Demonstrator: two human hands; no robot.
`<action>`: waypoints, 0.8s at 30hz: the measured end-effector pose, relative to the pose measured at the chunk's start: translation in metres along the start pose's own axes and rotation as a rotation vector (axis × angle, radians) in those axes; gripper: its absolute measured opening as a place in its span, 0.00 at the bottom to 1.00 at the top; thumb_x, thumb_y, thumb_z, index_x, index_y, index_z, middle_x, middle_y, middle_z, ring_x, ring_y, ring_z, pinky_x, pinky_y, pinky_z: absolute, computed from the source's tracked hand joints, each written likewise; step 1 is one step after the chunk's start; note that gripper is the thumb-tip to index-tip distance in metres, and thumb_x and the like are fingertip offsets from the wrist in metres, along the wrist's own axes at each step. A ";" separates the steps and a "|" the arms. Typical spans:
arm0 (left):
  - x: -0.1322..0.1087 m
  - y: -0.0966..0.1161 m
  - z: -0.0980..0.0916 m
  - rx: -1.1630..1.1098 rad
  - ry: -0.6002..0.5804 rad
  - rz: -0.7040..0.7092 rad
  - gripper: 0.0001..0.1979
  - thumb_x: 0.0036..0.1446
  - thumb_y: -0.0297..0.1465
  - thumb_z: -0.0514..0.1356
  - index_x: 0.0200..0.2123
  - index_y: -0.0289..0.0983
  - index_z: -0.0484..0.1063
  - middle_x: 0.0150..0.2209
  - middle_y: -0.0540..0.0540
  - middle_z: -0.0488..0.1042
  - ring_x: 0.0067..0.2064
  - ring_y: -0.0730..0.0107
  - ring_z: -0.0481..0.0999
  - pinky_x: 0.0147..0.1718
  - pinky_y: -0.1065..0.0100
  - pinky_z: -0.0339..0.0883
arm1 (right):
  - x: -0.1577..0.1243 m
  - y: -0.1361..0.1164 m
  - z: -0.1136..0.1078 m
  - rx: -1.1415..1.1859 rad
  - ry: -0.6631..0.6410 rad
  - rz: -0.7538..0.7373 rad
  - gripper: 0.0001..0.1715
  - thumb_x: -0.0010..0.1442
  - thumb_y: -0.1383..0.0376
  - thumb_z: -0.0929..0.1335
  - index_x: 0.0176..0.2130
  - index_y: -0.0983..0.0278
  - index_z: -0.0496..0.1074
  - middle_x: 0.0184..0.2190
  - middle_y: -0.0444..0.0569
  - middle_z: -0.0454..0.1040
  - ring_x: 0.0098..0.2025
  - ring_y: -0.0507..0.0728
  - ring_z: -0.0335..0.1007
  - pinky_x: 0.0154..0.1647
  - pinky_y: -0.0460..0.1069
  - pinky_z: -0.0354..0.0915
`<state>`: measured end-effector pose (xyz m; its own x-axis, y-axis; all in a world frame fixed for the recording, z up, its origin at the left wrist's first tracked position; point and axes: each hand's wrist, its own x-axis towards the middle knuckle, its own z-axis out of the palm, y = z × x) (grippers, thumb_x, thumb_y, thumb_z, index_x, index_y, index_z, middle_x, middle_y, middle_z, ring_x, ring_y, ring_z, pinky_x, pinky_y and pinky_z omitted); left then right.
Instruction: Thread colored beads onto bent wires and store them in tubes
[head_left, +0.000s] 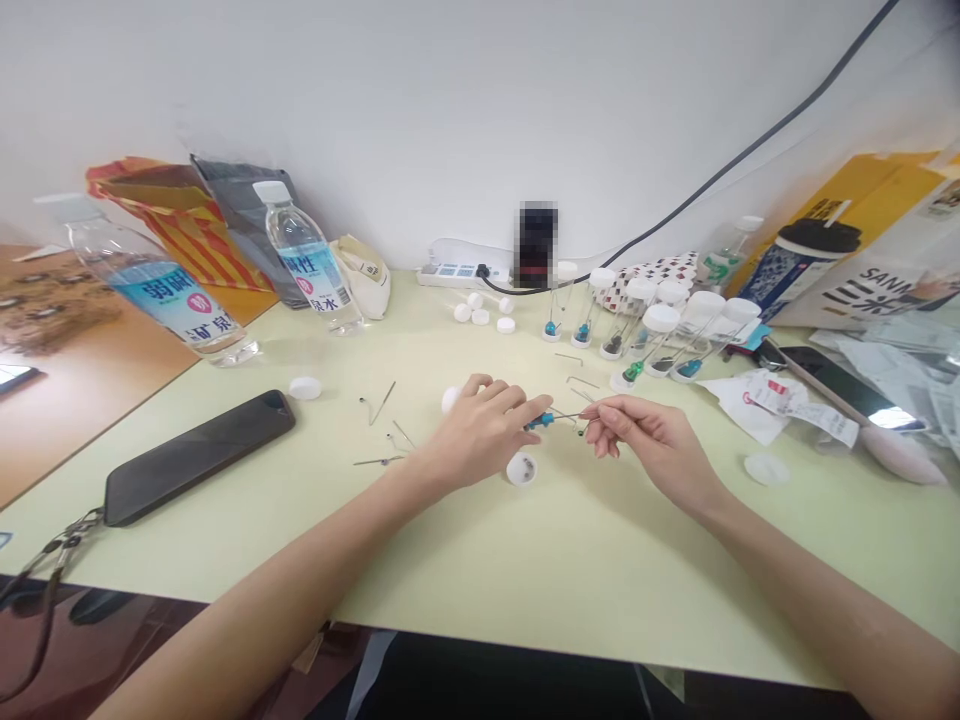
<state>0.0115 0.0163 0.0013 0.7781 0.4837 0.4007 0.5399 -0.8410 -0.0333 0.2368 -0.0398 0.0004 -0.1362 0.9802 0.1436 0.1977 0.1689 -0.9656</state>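
At the middle of the pale table [525, 560], my left hand [484, 428] is closed in a pinch on a small blue-handled tool [541, 420]. My right hand [649, 440] is closed too, pinching the thin metal wire end of that same tool just to the right. A white round cap [520, 468] lies on the table under and between the hands. Another white cap [449, 399] peeks out behind my left hand. Several loose bent metal pins [382, 405] lie left of the hands.
Behind the hands stands a row of clear vials with white caps [660, 335]. A black phone [199, 455] lies at the left, two water bottles [311, 262] at the back left. A power strip [461, 273], papers [780, 405] and a second phone [840, 385] lie behind and right.
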 end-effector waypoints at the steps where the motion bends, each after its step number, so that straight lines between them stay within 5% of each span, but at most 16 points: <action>1: 0.000 0.002 0.000 -0.019 0.006 0.007 0.15 0.61 0.33 0.57 0.51 0.37 0.66 0.36 0.45 0.74 0.38 0.65 0.72 0.43 0.62 0.58 | -0.001 0.000 0.002 0.041 0.003 0.001 0.15 0.64 0.58 0.64 0.39 0.64 0.75 0.29 0.47 0.74 0.27 0.50 0.69 0.29 0.46 0.66; 11: -0.003 0.011 0.004 -0.142 0.076 0.045 0.20 0.61 0.36 0.56 0.54 0.35 0.63 0.37 0.44 0.74 0.39 0.65 0.72 0.40 0.64 0.63 | -0.010 0.002 0.022 0.232 0.020 -0.026 0.13 0.66 0.61 0.63 0.41 0.61 0.75 0.32 0.47 0.76 0.30 0.50 0.71 0.29 0.46 0.65; 16: -0.003 0.014 0.007 -0.194 0.111 0.048 0.19 0.61 0.34 0.58 0.54 0.36 0.65 0.37 0.45 0.75 0.39 0.65 0.73 0.42 0.61 0.63 | -0.015 -0.002 0.021 -0.158 0.086 -0.202 0.10 0.64 0.64 0.65 0.38 0.61 0.77 0.28 0.46 0.72 0.30 0.52 0.67 0.32 0.48 0.62; 20: -0.001 0.011 0.001 -0.412 0.198 -0.120 0.22 0.59 0.35 0.59 0.56 0.40 0.63 0.38 0.46 0.75 0.39 0.65 0.74 0.41 0.62 0.66 | -0.012 -0.003 0.010 -0.416 0.216 -0.404 0.13 0.64 0.65 0.64 0.46 0.61 0.75 0.33 0.48 0.69 0.35 0.54 0.66 0.36 0.49 0.62; 24: 0.002 -0.003 -0.011 -0.833 0.445 -0.363 0.34 0.59 0.31 0.59 0.64 0.48 0.47 0.38 0.48 0.74 0.40 0.67 0.76 0.42 0.63 0.69 | -0.002 0.005 -0.001 -0.559 0.209 -0.264 0.14 0.67 0.62 0.61 0.47 0.61 0.72 0.32 0.46 0.69 0.30 0.53 0.66 0.31 0.48 0.61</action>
<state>0.0080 0.0175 0.0123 0.3291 0.7524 0.5706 0.1921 -0.6450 0.7397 0.2388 -0.0410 -0.0047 -0.0685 0.8883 0.4541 0.6666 0.3794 -0.6416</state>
